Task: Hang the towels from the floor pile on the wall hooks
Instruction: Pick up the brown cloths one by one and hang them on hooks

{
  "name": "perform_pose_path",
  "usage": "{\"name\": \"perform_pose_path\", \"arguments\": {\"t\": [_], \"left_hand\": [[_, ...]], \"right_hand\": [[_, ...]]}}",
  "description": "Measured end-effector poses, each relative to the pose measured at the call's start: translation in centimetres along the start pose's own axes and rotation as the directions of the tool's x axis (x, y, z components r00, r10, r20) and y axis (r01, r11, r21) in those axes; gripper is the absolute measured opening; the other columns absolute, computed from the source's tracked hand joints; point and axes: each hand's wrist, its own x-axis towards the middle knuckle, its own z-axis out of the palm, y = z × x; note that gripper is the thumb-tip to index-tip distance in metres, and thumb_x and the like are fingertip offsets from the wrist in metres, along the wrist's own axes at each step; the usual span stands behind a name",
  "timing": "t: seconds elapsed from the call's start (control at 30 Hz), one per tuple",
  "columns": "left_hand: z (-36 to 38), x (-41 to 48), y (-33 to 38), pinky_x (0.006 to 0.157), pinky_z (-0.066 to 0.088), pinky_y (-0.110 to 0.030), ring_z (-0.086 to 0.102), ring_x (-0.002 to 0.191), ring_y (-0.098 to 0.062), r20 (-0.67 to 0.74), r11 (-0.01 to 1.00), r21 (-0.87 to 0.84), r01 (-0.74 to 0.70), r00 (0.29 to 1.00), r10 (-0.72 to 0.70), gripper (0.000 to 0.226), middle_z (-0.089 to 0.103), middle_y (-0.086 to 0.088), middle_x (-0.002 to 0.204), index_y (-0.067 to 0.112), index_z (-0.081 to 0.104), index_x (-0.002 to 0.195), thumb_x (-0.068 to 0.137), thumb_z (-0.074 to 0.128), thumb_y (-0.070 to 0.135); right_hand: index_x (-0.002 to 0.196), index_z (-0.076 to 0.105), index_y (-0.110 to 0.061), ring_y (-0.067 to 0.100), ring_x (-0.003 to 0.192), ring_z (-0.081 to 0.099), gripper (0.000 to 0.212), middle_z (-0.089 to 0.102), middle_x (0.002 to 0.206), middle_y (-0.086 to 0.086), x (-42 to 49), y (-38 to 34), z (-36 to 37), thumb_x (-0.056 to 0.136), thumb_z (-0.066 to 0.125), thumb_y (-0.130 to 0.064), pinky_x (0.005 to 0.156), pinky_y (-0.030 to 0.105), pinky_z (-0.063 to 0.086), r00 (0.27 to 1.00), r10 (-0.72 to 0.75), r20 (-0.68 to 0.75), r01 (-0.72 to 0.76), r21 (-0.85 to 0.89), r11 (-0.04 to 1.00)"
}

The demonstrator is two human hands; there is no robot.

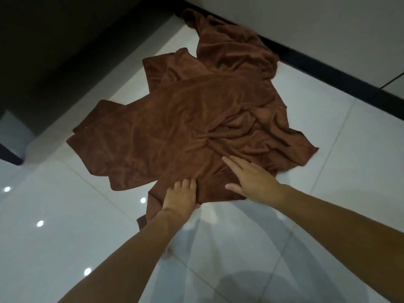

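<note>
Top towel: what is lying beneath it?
Under the top towel, more brown towels poke out at the far side and left, on the white floor tiles. How many lie beneath is hidden. The left hand grips its near edge; the right hand rests flat on it.

I see a glossy, pale tiled floor (328, 149) with thin grout lines and small spots of reflected light. A rumpled pile of brown towels (185, 127) lies spread directly on it.
</note>
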Motion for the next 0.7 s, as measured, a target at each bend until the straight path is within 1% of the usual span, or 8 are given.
{"name": "perform_pose_path", "arguments": {"t": [0.1, 0.2, 0.3, 0.4, 0.47, 0.53, 0.6, 0.7], "left_hand": [[1.4, 1.1, -0.5, 0.092, 0.044, -0.038, 0.047, 0.118, -0.028, -0.014, 1.000, -0.001, -0.003, 1.000, 0.003, 0.065, 0.042, -0.010, 0.134, 0.011, 0.032, 0.141, 0.091, 0.060, 0.043], [1.5, 1.8, -0.6, 0.088, 0.048, -0.036, 0.052, 0.111, -0.029, -0.066, 0.998, -0.041, -0.053, 0.997, 0.050, 0.039, 0.048, -0.011, 0.127, 0.011, 0.042, 0.130, 0.095, 0.055, 0.025], [0.0, 2.3, -0.4, 0.084, 0.048, -0.040, 0.058, 0.108, -0.032, -0.095, 0.992, 0.037, -0.124, 0.987, 0.127, 0.029, 0.056, -0.014, 0.123, 0.009, 0.048, 0.124, 0.096, 0.045, 0.014], [-3.0, 2.8, -0.9, 0.088, 0.048, -0.037, 0.062, 0.110, -0.031, -0.132, 0.984, 0.077, -0.163, 0.976, 0.172, 0.029, 0.063, -0.011, 0.122, 0.012, 0.057, 0.123, 0.097, 0.045, 0.018], [-5.3, 3.1, -1.6, 0.087, 0.048, -0.036, 0.062, 0.109, -0.031, -0.219, 0.984, -0.025, -0.174, 0.962, 0.164, 0.029, 0.064, -0.010, 0.121, 0.014, 0.061, 0.119, 0.097, 0.045, 0.022], [-7.5, 3.0, -2.6, 0.084, 0.048, -0.035, 0.062, 0.105, -0.031, -0.287, 0.950, -0.236, -0.206, 0.948, 0.135, 0.027, 0.066, -0.009, 0.117, 0.015, 0.065, 0.116, 0.096, 0.049, 0.026], [-9.1, 2.6, -3.5, 0.083, 0.050, -0.035, 0.064, 0.097, -0.026, -0.274, 0.870, -0.435, -0.232, 0.954, 0.117, 0.022, 0.070, -0.006, 0.106, 0.016, 0.070, 0.107, 0.097, 0.055, 0.028], [-10.3, 2.0, -4.6, 0.086, 0.050, -0.031, 0.064, 0.089, -0.013, -0.272, 0.731, -0.628, -0.267, 0.955, 0.115, 0.021, 0.072, 0.001, 0.097, 0.014, 0.074, 0.098, 0.096, 0.058, 0.027]], "right_hand": [[0.154, 0.002, -0.027, 0.016, 0.145, 0.020, 0.079, 0.013, 0.161, -0.002, 1.3, 0.0, 0.7, 0.094, 0.047, -0.053, 0.117, 0.034, 0.022, 0.996, -0.086, 0.027, 0.086, -0.012, 0.996], [0.155, 0.003, -0.026, 0.016, 0.142, 0.027, 0.081, 0.018, 0.159, -0.002, 2.1, -0.4, 0.7, 0.094, 0.051, -0.051, 0.112, 0.026, 0.025, 0.992, -0.126, 0.030, 0.126, 0.015, 0.992], [0.154, 0.002, -0.028, 0.018, 0.138, 0.034, 0.083, 0.025, 0.156, 0.000, 2.8, -0.8, -0.2, 0.093, 0.053, -0.051, 0.107, 0.027, 0.031, 0.986, -0.149, 0.068, 0.148, 0.022, 0.989], [0.154, 0.006, -0.032, 0.020, 0.138, 0.035, 0.083, 0.026, 0.157, 0.001, 3.9, -1.0, -2.0, 0.090, 0.054, -0.056, 0.111, 0.029, 0.032, 0.980, -0.160, 0.116, 0.153, 0.067, 0.986], [0.152, 0.016, -0.034, 0.020, 0.137, 0.037, 0.079, 0.031, 0.155, 0.001, 4.4, -1.3, -2.9, 0.088, 0.057, -0.056, 0.111, 0.034, 0.034, 0.979, -0.172, 0.112, 0.155, 0.141, 0.978], [0.147, 0.028, -0.034, 0.017, 0.130, 0.045, 0.072, 0.042, 0.149, -0.001, 4.4, -1.7, -3.0, 0.086, 0.062, -0.054, 0.106, 0.033, 0.040, 0.982, -0.178, 0.062, 0.160, 0.223, 0.962], [0.140, 0.040, -0.030, 0.014, 0.120, 0.053, 0.064, 0.053, 0.137, -0.004, 4.0, -2.0, -2.7, 0.085, 0.065, -0.051, 0.098, 0.030, 0.045, 0.982, -0.188, -0.011, 0.185, 0.248, 0.951], [0.124, 0.051, -0.025, 0.010, 0.106, 0.058, 0.045, 0.060, 0.117, -0.008, 3.3, -1.9, -2.2, 0.086, 0.067, -0.044, 0.086, 0.025, 0.046, 0.973, -0.198, -0.121, 0.227, 0.319, 0.920]]}}
